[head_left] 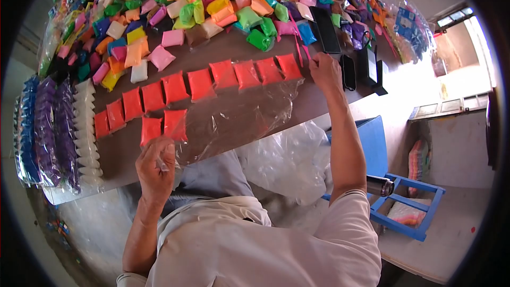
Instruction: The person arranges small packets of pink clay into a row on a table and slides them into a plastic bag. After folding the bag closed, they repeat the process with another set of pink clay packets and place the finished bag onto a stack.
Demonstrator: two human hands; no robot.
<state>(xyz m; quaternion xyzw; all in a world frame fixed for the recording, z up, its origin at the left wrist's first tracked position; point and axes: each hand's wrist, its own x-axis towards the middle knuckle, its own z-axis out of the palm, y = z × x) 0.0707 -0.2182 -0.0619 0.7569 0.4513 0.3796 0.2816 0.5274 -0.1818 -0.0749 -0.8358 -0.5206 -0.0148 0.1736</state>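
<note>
A long, clear plastic bag (239,122) lies across the front of the brown table, crumpled at its lower edge. Along its far side runs a slightly curved row of several red packets (202,85). Two more red packets (175,125) sit below that row, at the bag's left end. My left hand (155,167) is closed, pinching the clear plastic just below these two. Off the right end of the row, my right hand (325,72) has its fingertips pressed together beside thin pink strips (299,48); what it pinches, if anything, is too small to make out.
A large heap of colourful packets (212,8) covers the table's far side. Filled strips of white packets (86,127) and purple packets (47,127) stand at left. A black phone (325,30) and dark case (348,72) lie near my right hand. A blue stool (406,202) is at right.
</note>
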